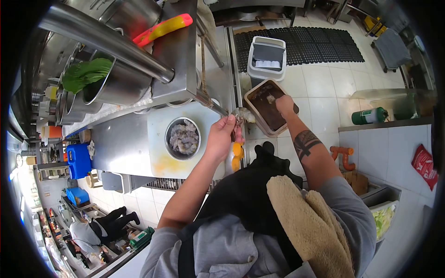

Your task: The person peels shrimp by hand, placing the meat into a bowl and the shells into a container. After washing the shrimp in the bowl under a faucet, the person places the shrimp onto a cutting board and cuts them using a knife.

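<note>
My left hand (221,139) pinches a raw grey shrimp (244,115) between thumb and fingers, at the front edge of the counter. Just below those fingers is a bright orange handle-like object (237,155), its other end hidden by the hand. Over a brown-lined bin (259,121) reaches my right hand (285,106), its fingers drawn together and pointing down. A small pale scrap (270,98) shows beside its fingertips; I cannot tell whether they hold it. Nearest my left hand, a steel bowl (198,149) of raw shrimp (184,136) stands on a white cutting board (160,121).
Behind the bin stands a grey-white bin (266,74), near a black rubber mat (320,44). A steel shelf (178,51) with pots and a pink-and-yellow handle (163,29) overhangs the counter at left. Another person (95,231) is across the kitchen.
</note>
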The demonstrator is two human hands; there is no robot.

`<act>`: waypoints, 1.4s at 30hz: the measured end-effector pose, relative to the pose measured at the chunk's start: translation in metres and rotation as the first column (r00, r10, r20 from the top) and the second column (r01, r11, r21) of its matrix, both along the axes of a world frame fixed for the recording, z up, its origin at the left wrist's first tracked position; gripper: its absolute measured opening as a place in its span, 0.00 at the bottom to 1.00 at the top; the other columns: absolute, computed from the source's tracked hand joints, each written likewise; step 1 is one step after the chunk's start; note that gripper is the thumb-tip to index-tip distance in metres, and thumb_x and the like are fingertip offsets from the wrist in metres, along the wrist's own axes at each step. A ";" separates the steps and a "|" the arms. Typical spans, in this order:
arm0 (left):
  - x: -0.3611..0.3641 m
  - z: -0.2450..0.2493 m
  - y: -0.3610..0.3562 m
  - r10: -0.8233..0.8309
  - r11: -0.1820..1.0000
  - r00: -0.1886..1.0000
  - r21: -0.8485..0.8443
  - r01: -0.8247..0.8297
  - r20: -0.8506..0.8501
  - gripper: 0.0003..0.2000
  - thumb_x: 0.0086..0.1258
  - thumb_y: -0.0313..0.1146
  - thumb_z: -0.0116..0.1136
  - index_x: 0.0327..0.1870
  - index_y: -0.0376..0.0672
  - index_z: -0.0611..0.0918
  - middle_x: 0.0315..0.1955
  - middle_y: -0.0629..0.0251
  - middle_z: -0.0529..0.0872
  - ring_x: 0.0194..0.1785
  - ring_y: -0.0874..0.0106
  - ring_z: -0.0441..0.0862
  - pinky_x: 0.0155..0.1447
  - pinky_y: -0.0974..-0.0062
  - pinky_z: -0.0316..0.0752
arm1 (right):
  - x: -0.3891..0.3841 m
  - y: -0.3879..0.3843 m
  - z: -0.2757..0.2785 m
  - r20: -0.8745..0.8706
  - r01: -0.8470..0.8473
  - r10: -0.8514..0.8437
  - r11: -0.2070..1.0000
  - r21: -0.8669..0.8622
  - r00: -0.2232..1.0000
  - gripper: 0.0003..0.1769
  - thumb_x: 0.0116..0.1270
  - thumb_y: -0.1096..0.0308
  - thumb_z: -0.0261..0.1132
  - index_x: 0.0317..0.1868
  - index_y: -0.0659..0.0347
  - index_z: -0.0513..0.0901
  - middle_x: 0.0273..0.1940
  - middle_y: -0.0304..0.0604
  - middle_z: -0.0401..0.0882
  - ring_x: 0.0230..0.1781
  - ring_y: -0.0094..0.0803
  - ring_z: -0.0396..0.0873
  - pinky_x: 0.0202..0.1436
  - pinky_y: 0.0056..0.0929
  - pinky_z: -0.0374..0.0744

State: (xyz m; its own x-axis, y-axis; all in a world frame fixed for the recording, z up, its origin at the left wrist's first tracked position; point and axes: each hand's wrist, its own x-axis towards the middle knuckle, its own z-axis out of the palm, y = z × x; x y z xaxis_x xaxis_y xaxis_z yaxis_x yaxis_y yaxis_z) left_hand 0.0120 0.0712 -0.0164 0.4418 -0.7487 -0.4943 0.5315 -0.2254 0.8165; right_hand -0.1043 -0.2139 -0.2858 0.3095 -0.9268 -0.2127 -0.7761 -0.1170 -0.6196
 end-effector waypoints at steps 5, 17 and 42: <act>0.006 -0.001 -0.002 -0.014 1.000 1.000 -0.002 0.014 -0.014 0.19 0.88 0.48 0.50 0.40 0.40 0.78 0.21 0.70 0.76 0.22 0.75 0.73 0.36 0.70 0.80 | 0.009 0.045 0.163 0.675 -0.429 -0.136 0.678 0.597 0.725 0.21 0.70 0.70 0.70 0.62 0.64 0.84 0.50 0.46 0.88 0.50 0.35 0.87 0.52 0.33 0.85; -0.012 0.004 -0.030 -0.223 0.974 0.975 0.044 0.224 -0.019 0.20 0.87 0.48 0.52 0.39 0.38 0.78 0.19 0.71 0.73 0.20 0.77 0.71 0.31 0.73 0.74 | -0.021 0.115 0.219 0.815 -0.573 -0.322 0.589 0.571 0.481 0.18 0.69 0.77 0.64 0.58 0.68 0.85 0.27 0.36 0.79 0.17 0.16 0.68 0.20 0.20 0.64; -0.005 -0.001 -0.016 -0.140 0.988 0.913 0.109 0.105 0.383 0.17 0.87 0.44 0.53 0.39 0.39 0.79 0.20 0.66 0.78 0.23 0.69 0.75 0.34 0.68 0.76 | 0.001 0.060 0.090 0.411 -0.119 0.101 0.993 0.019 0.906 0.10 0.65 0.65 0.74 0.37 0.63 0.86 0.35 0.51 0.89 0.37 0.44 0.88 0.45 0.40 0.85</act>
State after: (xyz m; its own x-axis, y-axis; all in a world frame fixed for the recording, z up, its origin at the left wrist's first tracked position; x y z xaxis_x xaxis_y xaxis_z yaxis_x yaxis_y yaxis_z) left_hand 0.0072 0.0548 -0.0175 0.5191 -0.7725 -0.3656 0.1398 -0.3452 0.9280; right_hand -0.1030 -0.1537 -0.1959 0.4769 -0.8749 -0.0841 -0.4379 -0.1535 -0.8858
